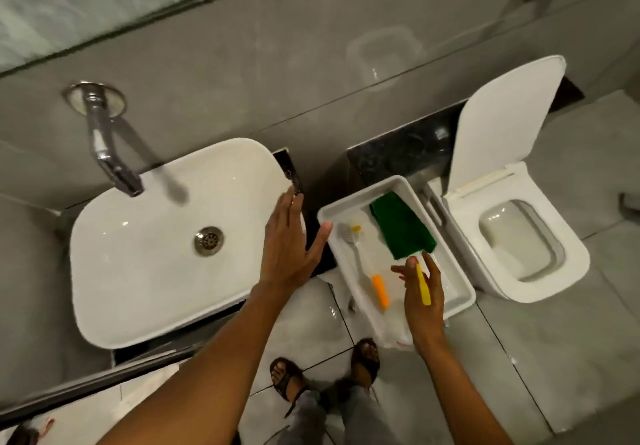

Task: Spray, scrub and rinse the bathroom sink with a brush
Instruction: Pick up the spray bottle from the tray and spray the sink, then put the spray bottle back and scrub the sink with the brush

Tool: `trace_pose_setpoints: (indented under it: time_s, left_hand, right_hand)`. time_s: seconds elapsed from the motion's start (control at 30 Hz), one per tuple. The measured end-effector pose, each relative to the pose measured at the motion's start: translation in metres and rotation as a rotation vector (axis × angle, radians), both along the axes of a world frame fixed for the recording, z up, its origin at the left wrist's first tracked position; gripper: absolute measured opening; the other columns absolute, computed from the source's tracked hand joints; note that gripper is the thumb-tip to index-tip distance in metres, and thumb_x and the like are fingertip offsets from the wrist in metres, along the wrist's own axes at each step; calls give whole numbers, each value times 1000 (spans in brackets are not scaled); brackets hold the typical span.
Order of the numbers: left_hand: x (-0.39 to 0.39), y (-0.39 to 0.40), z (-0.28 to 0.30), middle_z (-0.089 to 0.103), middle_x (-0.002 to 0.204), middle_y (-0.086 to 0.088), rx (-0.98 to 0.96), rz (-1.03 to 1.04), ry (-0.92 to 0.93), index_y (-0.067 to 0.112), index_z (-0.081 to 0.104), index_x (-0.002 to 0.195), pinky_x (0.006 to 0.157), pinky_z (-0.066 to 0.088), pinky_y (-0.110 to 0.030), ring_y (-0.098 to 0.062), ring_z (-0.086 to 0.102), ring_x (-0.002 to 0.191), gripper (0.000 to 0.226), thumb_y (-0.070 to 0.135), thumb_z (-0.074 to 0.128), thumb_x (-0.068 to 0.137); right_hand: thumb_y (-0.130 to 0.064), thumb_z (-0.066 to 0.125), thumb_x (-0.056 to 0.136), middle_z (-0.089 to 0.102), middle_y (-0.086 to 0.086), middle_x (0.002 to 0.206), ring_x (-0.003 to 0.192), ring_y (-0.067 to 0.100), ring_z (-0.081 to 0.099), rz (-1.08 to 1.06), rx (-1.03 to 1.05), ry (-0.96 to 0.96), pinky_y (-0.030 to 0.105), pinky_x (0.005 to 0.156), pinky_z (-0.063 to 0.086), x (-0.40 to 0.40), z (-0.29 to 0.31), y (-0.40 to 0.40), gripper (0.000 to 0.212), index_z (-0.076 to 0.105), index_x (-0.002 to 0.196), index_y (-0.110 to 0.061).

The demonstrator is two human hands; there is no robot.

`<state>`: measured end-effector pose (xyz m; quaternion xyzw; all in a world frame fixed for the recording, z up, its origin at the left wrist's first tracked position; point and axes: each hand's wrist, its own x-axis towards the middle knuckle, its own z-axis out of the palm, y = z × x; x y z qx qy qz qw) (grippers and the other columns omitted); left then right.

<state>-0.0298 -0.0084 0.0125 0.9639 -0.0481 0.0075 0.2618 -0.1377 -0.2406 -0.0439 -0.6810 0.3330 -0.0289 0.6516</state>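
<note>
1. Your left hand is spread flat and holds nothing — it hovers over the sink's right rim.
2. Your right hand grasps a yellow handle above the white tray, right of the sink.
3. The brush with the orange grip lies in the tray, beside a green cloth.

White sink — green cloth

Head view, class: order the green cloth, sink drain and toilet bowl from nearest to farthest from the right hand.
1. Green cloth, in the tray just above the right hand.
2. Toilet bowl, to its right.
3. Sink drain, far left.
</note>
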Motion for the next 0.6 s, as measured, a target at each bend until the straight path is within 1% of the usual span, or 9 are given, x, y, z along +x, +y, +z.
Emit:
trace_pose_setpoints:
  time_s: [0.1, 0.17, 0.2, 0.23, 0.3, 0.33, 0.4, 0.5, 0.6]
  left_hand:
    - [6, -7, -12, 3, 182, 1, 150, -65, 41, 20, 19, 170, 136, 12, -52, -22, -7, 169, 82, 72, 32, 108]
    - [10, -7, -17, -2, 182, 4, 188, -73, 41, 21, 18, 171, 136, 7, -54, -22, -12, 168, 80, 70, 28, 109]
    - [11, -8, -18, -2, 182, 5, 194, -69, 39, 20, 19, 171, 136, 7, -55, -22, -12, 169, 79, 69, 28, 110]
    - [11, -9, -18, -1, 182, 4, 200, -64, 37, 19, 20, 171, 135, 8, -55, -23, -11, 169, 78, 67, 28, 110]
    - [11, -10, -16, 3, 182, 2, 216, -58, 27, 17, 22, 170, 135, 11, -55, -23, -8, 169, 76, 63, 30, 111]
    - [11, -11, -16, 5, 182, 0, 222, -56, 25, 16, 23, 170, 135, 12, -54, -24, -7, 169, 75, 62, 32, 111]
    - [12, -13, -16, 7, 182, -1, 231, -51, 26, 15, 26, 169, 135, 14, -54, -23, -7, 169, 76, 62, 34, 110]
    - [10, -13, -14, 7, 182, 0, 254, -32, 17, 14, 28, 168, 134, 13, -51, -23, -6, 169, 80, 66, 37, 108]
    - [11, -14, -17, 5, 182, 2, 279, -31, 13, 16, 26, 169, 133, 10, -47, -21, -7, 169, 83, 69, 35, 106]
  right_hand:
    - [-71, 51, 98, 81, -24, 104, 109, -5, 72, 22, -91, -4, 20, 94, 53, 15, -28, -23, 69, 45, 155, -32]
    - [-64, 51, 103, 76, -34, 107, 109, -7, 70, 53, -148, -14, 3, 89, 48, 26, -46, -35, 65, 49, 154, -24]
    - [-60, 52, 104, 74, -37, 110, 111, -7, 70, 66, -156, -24, -2, 87, 46, 32, -54, -41, 62, 52, 153, -20]
    - [-54, 53, 105, 75, -33, 112, 112, -9, 69, 73, -154, -32, -3, 87, 46, 38, -64, -46, 59, 52, 153, -19]
    - [-47, 54, 107, 79, -14, 116, 115, -10, 68, 85, -137, -29, 4, 93, 50, 47, -82, -56, 55, 47, 156, -23]
    - [-47, 54, 107, 79, -8, 119, 120, -4, 68, 90, -119, -28, 13, 100, 51, 51, -90, -61, 56, 45, 158, -25]
    - [-47, 55, 107, 79, -4, 125, 129, 9, 68, 86, -80, -39, 31, 110, 53, 54, -105, -71, 59, 42, 160, -25]
    - [-53, 58, 104, 76, -3, 134, 134, 12, 66, 81, -28, -52, 38, 114, 54, 52, -114, -82, 68, 37, 163, -28]
    - [-66, 63, 94, 77, 4, 133, 129, 20, 70, 73, -40, -30, 44, 111, 55, 45, -117, -85, 86, 36, 164, -25]
